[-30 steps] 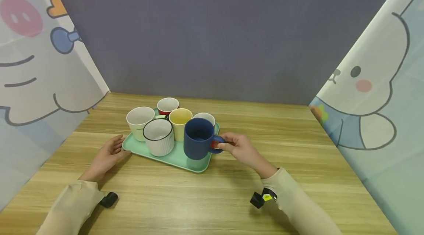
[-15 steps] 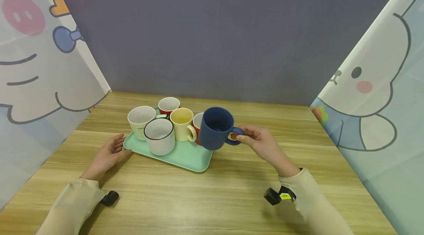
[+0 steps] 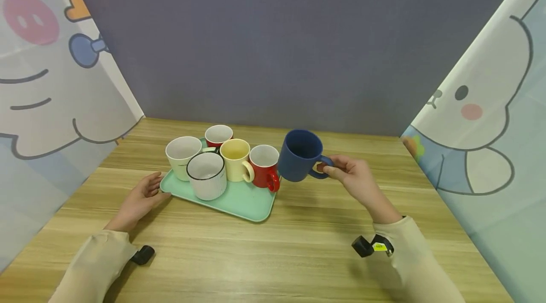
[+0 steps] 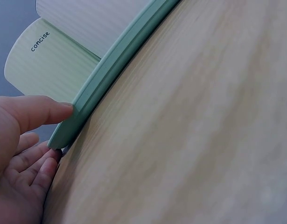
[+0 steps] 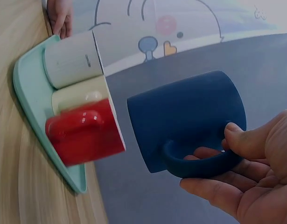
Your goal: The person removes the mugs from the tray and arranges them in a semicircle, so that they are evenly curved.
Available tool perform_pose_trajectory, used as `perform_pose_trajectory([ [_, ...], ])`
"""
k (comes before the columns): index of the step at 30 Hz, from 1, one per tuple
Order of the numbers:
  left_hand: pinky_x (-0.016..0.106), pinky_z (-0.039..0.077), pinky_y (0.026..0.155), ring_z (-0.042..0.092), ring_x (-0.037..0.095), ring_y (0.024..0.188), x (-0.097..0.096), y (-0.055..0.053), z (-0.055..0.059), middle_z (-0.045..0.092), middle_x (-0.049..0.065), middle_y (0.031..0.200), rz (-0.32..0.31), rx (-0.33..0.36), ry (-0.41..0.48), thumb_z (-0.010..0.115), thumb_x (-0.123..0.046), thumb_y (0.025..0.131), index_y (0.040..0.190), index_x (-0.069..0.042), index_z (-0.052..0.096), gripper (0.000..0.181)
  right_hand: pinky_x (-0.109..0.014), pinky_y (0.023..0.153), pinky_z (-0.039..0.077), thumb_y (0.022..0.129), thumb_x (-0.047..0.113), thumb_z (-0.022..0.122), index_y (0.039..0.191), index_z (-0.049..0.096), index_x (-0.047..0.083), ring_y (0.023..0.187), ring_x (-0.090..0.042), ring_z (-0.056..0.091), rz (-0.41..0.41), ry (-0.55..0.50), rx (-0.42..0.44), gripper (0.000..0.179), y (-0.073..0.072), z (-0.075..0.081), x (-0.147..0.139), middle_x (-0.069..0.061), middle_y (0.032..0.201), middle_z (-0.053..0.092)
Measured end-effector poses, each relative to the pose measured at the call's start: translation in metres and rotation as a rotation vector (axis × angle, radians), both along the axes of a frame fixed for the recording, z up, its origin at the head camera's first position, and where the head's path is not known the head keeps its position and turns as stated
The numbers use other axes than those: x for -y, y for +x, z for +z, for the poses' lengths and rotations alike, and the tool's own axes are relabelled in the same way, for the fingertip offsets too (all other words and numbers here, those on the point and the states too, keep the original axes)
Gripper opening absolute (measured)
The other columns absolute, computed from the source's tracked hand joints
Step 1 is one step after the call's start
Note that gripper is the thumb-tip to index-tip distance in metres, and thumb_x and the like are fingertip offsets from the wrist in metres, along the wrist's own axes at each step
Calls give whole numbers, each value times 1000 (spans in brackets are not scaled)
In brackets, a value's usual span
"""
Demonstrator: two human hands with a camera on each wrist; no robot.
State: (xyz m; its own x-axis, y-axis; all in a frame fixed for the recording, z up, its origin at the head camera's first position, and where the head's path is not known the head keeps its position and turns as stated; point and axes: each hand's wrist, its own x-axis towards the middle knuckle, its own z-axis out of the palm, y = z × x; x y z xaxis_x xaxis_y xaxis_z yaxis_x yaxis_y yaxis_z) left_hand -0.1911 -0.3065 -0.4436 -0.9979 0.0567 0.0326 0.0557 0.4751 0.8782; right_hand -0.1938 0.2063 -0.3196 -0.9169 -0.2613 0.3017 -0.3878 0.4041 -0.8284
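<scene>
My right hand (image 3: 358, 182) grips a dark blue mug (image 3: 294, 163) by its handle, thumb on top and fingers through the loop. The mug hangs tilted above the table, just off the right end of a mint-green tray (image 3: 245, 204). At the tray's front left corner, my left hand (image 3: 138, 201) holds the edge between thumb and fingers; in the left wrist view the thumb tip (image 4: 64, 112) presses the rim. Standing on the tray are a red mug (image 3: 261, 176), a yellow mug (image 3: 234, 168) and a ribbed white mug with a black rim (image 3: 209, 187).
Farther back on the tray stand a pale green mug (image 3: 178, 166) and another red mug with a white inside (image 3: 218, 136). A wooden table (image 3: 256, 260) reaches to a grey back panel (image 3: 273, 47). Cartoon-printed curtains (image 3: 47, 80) flank both sides.
My right hand has carried the blue mug up and to the right, away from over the tray, so the front red mug is now in full view. The left hand has stayed at the tray corner.
</scene>
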Motion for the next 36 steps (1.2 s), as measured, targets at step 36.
perform_pose_trajectory([
  [36,1,36,88,33,48,135,-2,2,0,30,38,148,17,-3,-3,66,-15,98,153,13,13,81,-18,70,55,93,2,69,107,68,-14,88,-30,72,-108,69,83,21,-49,-68,-21,-23,98,72],
])
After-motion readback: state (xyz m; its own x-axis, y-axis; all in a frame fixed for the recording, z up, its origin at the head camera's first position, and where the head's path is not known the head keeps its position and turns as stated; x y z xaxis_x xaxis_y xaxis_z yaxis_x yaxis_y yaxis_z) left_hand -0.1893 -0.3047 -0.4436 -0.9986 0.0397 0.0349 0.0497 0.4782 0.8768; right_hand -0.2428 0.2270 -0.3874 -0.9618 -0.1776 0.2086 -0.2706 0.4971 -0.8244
